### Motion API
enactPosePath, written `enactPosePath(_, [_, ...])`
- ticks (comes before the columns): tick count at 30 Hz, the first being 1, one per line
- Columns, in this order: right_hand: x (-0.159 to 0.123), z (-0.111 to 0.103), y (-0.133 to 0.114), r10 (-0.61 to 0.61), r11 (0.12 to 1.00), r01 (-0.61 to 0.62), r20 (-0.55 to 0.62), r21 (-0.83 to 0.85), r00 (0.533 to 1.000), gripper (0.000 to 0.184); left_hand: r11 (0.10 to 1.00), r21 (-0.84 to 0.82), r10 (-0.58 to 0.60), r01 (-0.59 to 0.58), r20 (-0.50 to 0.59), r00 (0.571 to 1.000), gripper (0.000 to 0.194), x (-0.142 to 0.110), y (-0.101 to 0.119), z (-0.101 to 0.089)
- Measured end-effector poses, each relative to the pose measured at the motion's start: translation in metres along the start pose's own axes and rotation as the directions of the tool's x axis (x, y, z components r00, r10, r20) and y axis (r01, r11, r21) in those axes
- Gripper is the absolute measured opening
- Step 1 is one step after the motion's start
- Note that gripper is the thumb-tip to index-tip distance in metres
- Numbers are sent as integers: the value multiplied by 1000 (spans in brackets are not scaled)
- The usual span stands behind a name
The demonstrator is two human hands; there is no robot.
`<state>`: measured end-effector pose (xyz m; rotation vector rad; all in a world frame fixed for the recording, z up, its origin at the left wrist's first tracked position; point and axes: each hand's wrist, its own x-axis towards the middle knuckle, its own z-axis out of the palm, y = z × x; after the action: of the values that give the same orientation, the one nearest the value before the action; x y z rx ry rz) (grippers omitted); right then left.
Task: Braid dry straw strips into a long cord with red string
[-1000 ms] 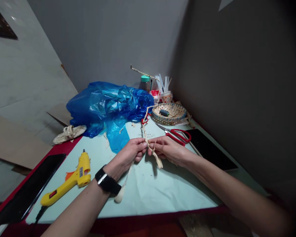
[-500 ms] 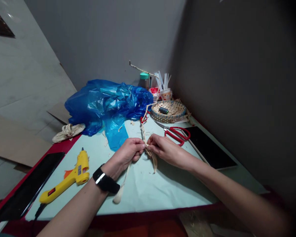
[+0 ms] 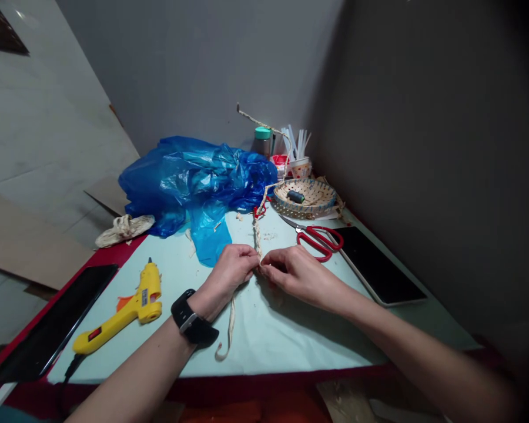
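A pale, braided fibre cord [image 3: 256, 232] runs from my fingers back across the table, past a red clip [image 3: 260, 209], and up along the wall. My left hand [image 3: 234, 265] pinches the near end of the braid. Close against it, my right hand [image 3: 291, 271] is closed with thumb and forefinger together at the same spot, on the fibre strands. One loose strand [image 3: 231, 326] hangs below my left hand and curls on the table. Strands inside my fingers are mostly hidden.
A yellow glue gun [image 3: 127, 311] lies left, beside a dark panel [image 3: 57, 323]. Blue plastic bags [image 3: 189, 176] are heaped behind. Red-handled scissors [image 3: 315, 239], a black tablet [image 3: 379, 267] and a woven basket [image 3: 306, 197] holding a thread spool [image 3: 295, 197] stand right.
The strand below my right hand has gone from view. The strand under my left hand now ends in a curl. Both hands stay at the braid's end; the view has shifted slightly.
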<state>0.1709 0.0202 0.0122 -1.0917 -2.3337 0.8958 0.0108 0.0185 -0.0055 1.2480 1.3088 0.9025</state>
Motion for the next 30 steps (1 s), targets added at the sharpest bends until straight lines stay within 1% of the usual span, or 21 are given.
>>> enactPosePath(3, [-1, 0, 0, -35, 999, 36, 21, -12, 999, 28, 999, -35, -6, 8, 46, 999, 13, -1, 3, -4])
enactPosePath(6, [-3, 0, -2, -61, 992, 60, -6, -107, 998, 26, 998, -64, 19, -12, 111, 994, 17, -1, 2, -7])
enactPosePath(8, [-4, 4, -2, -80, 973, 70, -39, -218, 996, 23, 997, -83, 23, -13, 115, 993, 17, -1, -1, -8])
enactPosePath(10, [-5, 7, -3, -113, 944, 88, -61, -318, 992, 21, 996, -83, 23, -15, 95, 995, 16, 0, -3, -7])
enactPosePath(11, [-5, 7, -2, -130, 937, 106, -49, -333, 990, 20, 997, -76, 26, -19, 88, 996, 15, 0, -3, -6])
enactPosePath(12, [-5, 5, -2, -139, 941, 124, -27, -314, 990, 21, 997, -74, 28, -21, 85, 996, 16, 0, -3, -6])
enactPosePath(13, [-4, 3, -1, -136, 956, 128, -11, -264, 991, 24, 997, -74, 27, -21, 84, 996, 15, 0, -3, -6])
enactPosePath(14, [-2, 0, 1, -118, 975, 111, -28, -195, 993, 29, 997, -79, 25, -19, 85, 996, 14, 0, -2, -6])
enactPosePath(16, [2, -8, 5, -42, 999, 39, -140, -26, 989, 37, 995, -103, 15, -5, 97, 995, 10, -1, 0, -6])
enactPosePath(17, [5, -10, 8, 13, 997, 2, -194, 77, 981, 36, 993, -118, 12, 1, 108, 994, 8, -1, 1, -7])
enactPosePath(18, [8, -11, 10, 67, 982, -26, -211, 188, 975, 32, 992, -128, 14, 2, 120, 993, 8, -1, 2, -7])
enactPosePath(19, [10, -11, 12, 102, 953, -47, -172, 298, 980, 28, 991, -132, 20, -2, 137, 990, 9, -2, 3, -7])
enactPosePath(21, [14, -5, 15, 118, 866, -101, -4, 489, 993, 22, 991, -132, 39, -17, 163, 986, 10, -3, 4, -6])
enactPosePath(23, [17, 4, 16, 133, 785, -185, 131, 591, 982, 19, 992, -118, 63, -41, 184, 981, 11, -4, 5, -5])
enactPosePath(25, [18, 10, 15, 158, 735, -236, 179, 635, 971, 21, 993, -97, 80, -62, 192, 978, 12, -4, 6, -3])
enactPosePath(27, [17, 13, 16, 156, 727, -242, 189, 643, 970, 24, 994, -69, 94, -82, 187, 978, 14, -4, 6, -2])
enactPosePath(30, [17, 9, 21, 113, 775, -217, 209, 594, 971, 27, 994, -76, 90, -77, 191, 978, 15, -5, 5, -2])
